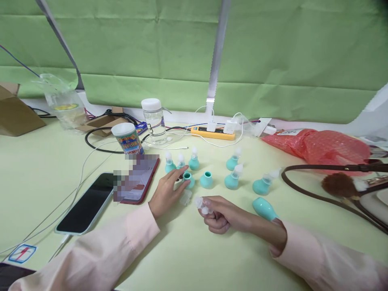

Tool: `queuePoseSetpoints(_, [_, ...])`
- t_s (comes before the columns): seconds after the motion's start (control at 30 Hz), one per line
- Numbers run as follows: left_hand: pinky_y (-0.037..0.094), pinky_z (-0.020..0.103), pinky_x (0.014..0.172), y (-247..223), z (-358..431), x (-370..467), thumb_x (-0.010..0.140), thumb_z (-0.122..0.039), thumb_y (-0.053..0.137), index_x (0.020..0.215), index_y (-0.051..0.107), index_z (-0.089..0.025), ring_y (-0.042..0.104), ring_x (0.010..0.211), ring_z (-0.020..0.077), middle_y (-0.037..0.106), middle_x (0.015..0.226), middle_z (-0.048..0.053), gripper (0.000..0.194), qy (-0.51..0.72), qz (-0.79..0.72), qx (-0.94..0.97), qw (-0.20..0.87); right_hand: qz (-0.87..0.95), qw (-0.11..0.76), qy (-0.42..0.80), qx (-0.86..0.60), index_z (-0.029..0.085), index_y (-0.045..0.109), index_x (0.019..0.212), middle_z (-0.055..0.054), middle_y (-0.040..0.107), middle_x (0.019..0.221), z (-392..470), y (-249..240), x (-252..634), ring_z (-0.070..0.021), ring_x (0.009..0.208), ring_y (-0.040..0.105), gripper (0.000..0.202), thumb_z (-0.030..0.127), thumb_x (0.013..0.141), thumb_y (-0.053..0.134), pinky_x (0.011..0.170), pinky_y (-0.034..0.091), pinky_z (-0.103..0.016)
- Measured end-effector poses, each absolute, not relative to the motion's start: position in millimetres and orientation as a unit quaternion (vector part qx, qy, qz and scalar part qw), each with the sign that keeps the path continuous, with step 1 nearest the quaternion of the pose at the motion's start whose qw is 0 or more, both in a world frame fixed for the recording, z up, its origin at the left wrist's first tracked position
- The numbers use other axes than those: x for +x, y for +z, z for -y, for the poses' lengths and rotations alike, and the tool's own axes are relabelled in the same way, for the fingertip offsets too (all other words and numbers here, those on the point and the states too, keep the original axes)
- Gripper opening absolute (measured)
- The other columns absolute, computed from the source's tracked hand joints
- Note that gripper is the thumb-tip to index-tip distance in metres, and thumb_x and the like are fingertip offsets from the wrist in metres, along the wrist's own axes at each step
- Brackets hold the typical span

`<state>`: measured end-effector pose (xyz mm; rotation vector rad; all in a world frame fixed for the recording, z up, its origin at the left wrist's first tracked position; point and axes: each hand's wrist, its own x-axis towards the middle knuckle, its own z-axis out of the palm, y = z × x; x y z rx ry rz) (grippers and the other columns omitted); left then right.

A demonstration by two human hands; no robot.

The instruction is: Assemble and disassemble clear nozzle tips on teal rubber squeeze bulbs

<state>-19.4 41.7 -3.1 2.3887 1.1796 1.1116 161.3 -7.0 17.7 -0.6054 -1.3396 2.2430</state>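
My left hand reaches in from the left, thumb and forefinger on either side of an open-topped teal squeeze bulb. A clear plastic piece lies just below that bulb. In my right hand, closed with the thumb on top, are several small translucent plastic caps. Another open teal bulb stands upright between the hands. Several teal bulbs with translucent tops stand around, among them a left one and a right one. A smooth teal bulb lies by my right wrist.
Two phones, one black-screened and one red-edged, lie left. Behind stand a paper cup, a water bottle and a yellow power strip with cables. A red bubble-wrap bag and brown strap lie right.
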Motion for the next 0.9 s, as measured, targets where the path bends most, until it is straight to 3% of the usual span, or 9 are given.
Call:
queuePoseSetpoints(0.2, [0.049, 0.026, 0.070, -5.7, -41.9, -17.8, 0.079, -0.022, 0.049, 0.088, 0.056, -0.017, 0.058, 0.078, 0.0133, 0.059, 0.090, 0.005, 0.013, 0.391, -0.378, 0.829, 0.127, 0.545, 0.241, 0.749, -0.291, 0.014, 0.046, 0.071, 0.009, 0.031, 0.040, 6.9, 14.5, 160.3, -0.0031, 0.035, 0.022, 0.029, 0.040, 0.083, 0.039, 0.035, 0.014, -0.018])
queuePoseSetpoints(0.4, [0.046, 0.032, 0.075, 3.2, -33.2, -18.4, 0.076, -0.018, 0.052, 0.096, 0.053, -0.016, 0.051, 0.090, 0.0177, 0.054, 0.095, 0.009, 0.020, 0.435, -0.360, 0.822, 0.077, 0.522, 0.283, 0.750, -0.291, 0.017, 0.040, 0.064, 0.009, 0.031, 0.035, 4.8, 6.8, 159.4, -0.0035, 0.031, 0.021, 0.039, 0.048, 0.084, 0.027, 0.035, 0.014, -0.019])
queuePoseSetpoints(0.5, [0.046, 0.030, 0.066, 10.2, -21.9, -17.4, 0.072, -0.014, 0.056, 0.095, 0.052, -0.014, 0.050, 0.079, 0.0159, 0.052, 0.085, 0.008, 0.024, 0.477, -0.288, 0.829, 0.038, 0.517, 0.275, 0.759, -0.285, 0.018, 0.038, 0.067, 0.010, 0.031, 0.033, 4.6, 4.8, 160.2, -0.0038, 0.029, 0.018, 0.040, 0.049, 0.085, 0.021, 0.034, 0.013, -0.019])
queuePoseSetpoints(0.67, [0.044, 0.029, 0.062, 7.3, -12.1, -12.8, 0.072, -0.020, 0.060, 0.099, 0.054, -0.016, 0.044, 0.075, 0.0155, 0.050, 0.083, 0.007, 0.028, 0.426, -0.206, 0.880, -0.034, 0.533, 0.244, 0.745, -0.318, 0.017, 0.037, 0.064, 0.011, 0.027, 0.029, 7.0, 4.0, 159.8, -0.0032, 0.027, 0.013, 0.043, 0.052, 0.084, 0.020, 0.031, 0.010, -0.019])
queuePoseSetpoints(0.9, [0.043, 0.030, 0.060, 1.4, -12.9, -12.8, 0.073, -0.015, 0.058, 0.098, 0.055, -0.017, 0.042, 0.076, 0.0162, 0.050, 0.085, 0.007, 0.025, 0.417, -0.192, 0.883, -0.104, 0.532, 0.266, 0.723, -0.352, 0.017, 0.039, 0.068, 0.012, 0.027, 0.029, 13.6, 5.6, 156.9, -0.0031, 0.027, 0.012, 0.040, 0.050, 0.084, 0.021, 0.031, 0.009, -0.018])
